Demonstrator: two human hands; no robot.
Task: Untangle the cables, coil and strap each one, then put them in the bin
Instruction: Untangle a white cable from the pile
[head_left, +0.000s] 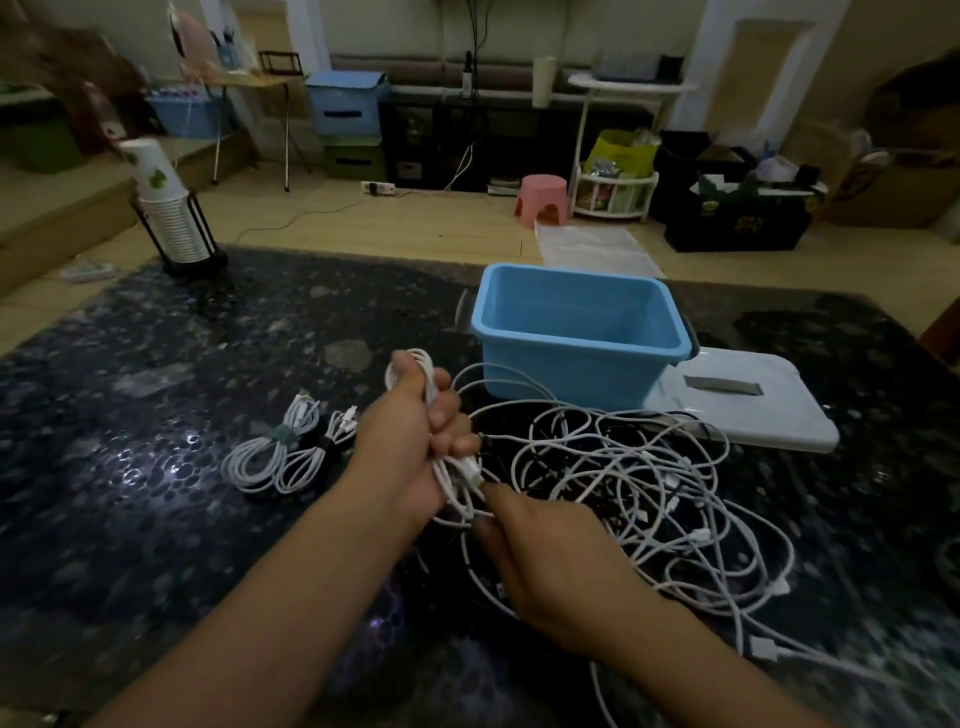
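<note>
A: Left hand (410, 441)?
B: Fingers curled round a white cable coil (441, 431) above the counter (156, 415).
A: Right hand (550, 556)?
B: Pinching that cable's lower loops, beside the tangle (649, 483). Bin (582, 332) behind.

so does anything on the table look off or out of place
Nothing damaged or spilled. The bin holds nothing, though two strapped coils lie on the table left of the hands. Its lid lies flat beside it, and the tangled cables are simply unsorted.
</note>
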